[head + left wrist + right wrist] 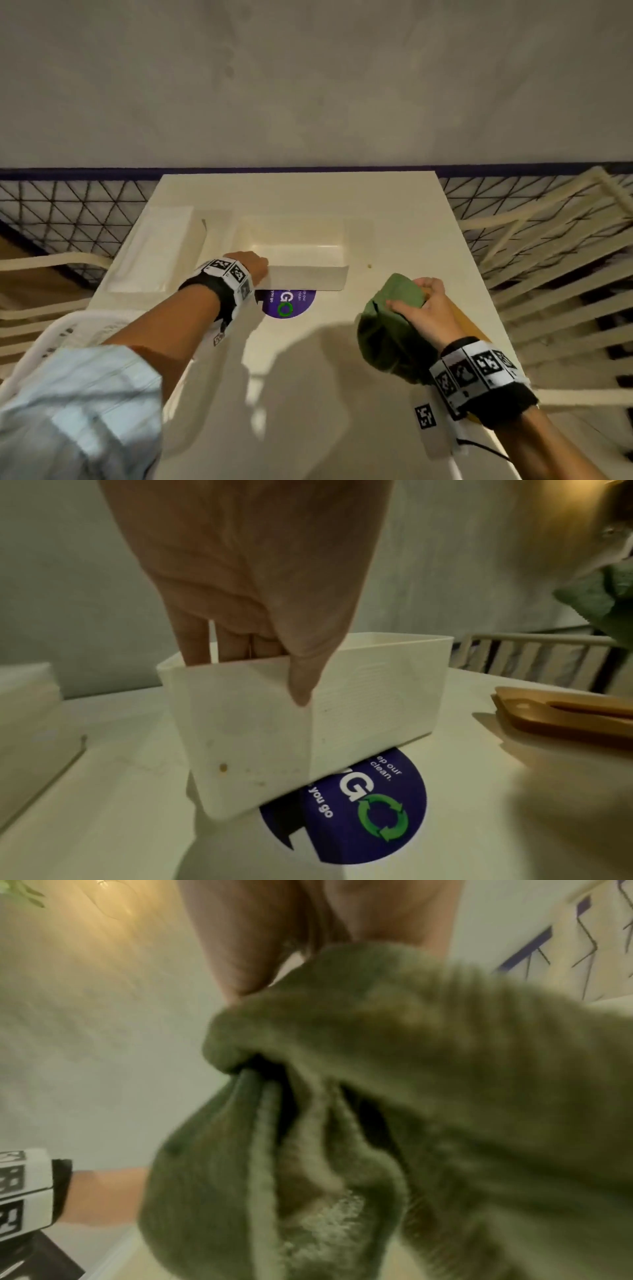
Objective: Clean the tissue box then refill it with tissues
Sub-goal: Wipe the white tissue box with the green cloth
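A white, open-topped tissue box [308, 270] [359, 702] stands mid-table, its near end tilted up over a purple round sticker [289, 304] [369, 813]. My left hand [251, 265] [253, 653] grips the box's left end, fingers inside the rim and thumb on the outer wall. Small brownish spots mark that end wall. My right hand [423, 303] holds a bunched green cloth [394, 322] [377, 1110] above the table, to the right of the box. A white pack of tissues [154, 250] lies at the table's left.
A wooden lid [565, 718] lies on the white table [308, 394] at the right, partly under my right hand. A white basket [61, 339] sits off the table's left edge. Slatted chairs [548, 260] flank the table; a grey wall stands behind.
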A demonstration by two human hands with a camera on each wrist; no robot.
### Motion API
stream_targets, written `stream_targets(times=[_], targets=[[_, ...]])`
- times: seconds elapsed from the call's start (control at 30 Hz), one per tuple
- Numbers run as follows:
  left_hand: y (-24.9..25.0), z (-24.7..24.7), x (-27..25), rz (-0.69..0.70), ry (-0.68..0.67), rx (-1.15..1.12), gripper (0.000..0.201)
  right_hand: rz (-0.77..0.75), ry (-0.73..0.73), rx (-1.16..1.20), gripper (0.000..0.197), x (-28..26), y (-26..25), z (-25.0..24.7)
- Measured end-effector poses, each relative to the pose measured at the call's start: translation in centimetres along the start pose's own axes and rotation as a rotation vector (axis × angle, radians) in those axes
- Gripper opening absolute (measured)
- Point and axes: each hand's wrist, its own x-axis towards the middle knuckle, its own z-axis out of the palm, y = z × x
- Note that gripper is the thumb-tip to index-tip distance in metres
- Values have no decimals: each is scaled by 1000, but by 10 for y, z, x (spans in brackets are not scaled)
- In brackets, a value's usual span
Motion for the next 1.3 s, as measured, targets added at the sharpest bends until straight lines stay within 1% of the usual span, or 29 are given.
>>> stream_targets(times=[0.07,0.13,0.17,0.23,0.3,0.33,0.37,0.4,0.47,0.5,0.53,0.57,0.6,0.67,0.73,0.77,0.8,0.83,0.93,0.97,1.07,1.1,1.13,1.2,1.23,1.27,1.3], targets=[[4,-3,-3,48,-15,-91,33,-51,31,-46,35,-3,1,-2],[10,-2,-11,124,19,-229,27,-140,85,-49,29,-7,-2,-1],[10,0,-17,162,47,-314,27,-189,118,-34,28,-10,-6,2],[11,6,-29,190,104,-530,34,-277,214,-11,29,-15,-16,10],[16,12,-47,174,121,-750,31,-371,319,31,36,-22,-29,24],[19,14,-56,157,146,-852,35,-426,329,48,39,-26,-36,32],[22,15,-67,138,177,-962,41,-475,297,30,43,-32,-40,39],[26,17,-76,117,195,-1078,45,-513,235,-45,47,-37,-44,47],[30,22,-89,105,250,-1290,48,-570,76,-415,54,-48,-44,59],[30,22,-96,104,274,-1386,49,-623,43,-617,56,-51,-41,63],[30,21,-101,100,298,-1457,50,-697,64,-792,55,-51,-38,64],[29,19,-106,97,319,-1498,51,-803,130,-919,52,-51,-38,65],[27,18,-110,88,335,-1521,51,-889,176,-993,48,-51,-41,66],[24,14,-114,89,345,-1539,52,-1058,165,-965,35,-52,-48,71],[22,11,-117,107,353,-1545,51,-1222,30,-884,27,-62,-52,80],[21,11,-118,116,355,-1560,50,-1270,-56,-844,26,-68,-53,83],[21,11,-120,121,354,-1586,49,-1310,-97,-816,26,-71,-53,86],[22,11,-121,128,349,-1619,48,-1309,-112,-815,28,-71,-57,88],[25,10,-123,131,356,-1682,44,-1204,16,-789,32,-69,-70,97],[24,10,-121,122,362,-1710,43,-1187,8,-782,33,-73,-70,100],[18,8,-121,89,386,-1784,42,-1307,-172,-833,40,-83,-56,99],[17,9,-121,82,412,-1768,42,-1298,-212,-814,40,-80,-55,94],[18,9,-121,86,440,-1736,43,-1254,-188,-769,40,-75,-58,88],[24,6,-122,100,464,-1683,42,-1164,-15,-666,38,-63,-70,86],[27,4,-122,112,457,-1675,40,-1146,54,-670,38,-64,-75,92],[28,2,-122,136,449,-1689,36,-1166,71,-700,38,-69,-77,100],[26,1,-121,143,438,-1730,34,-1209,38,-734,37,-77,-74,108]])
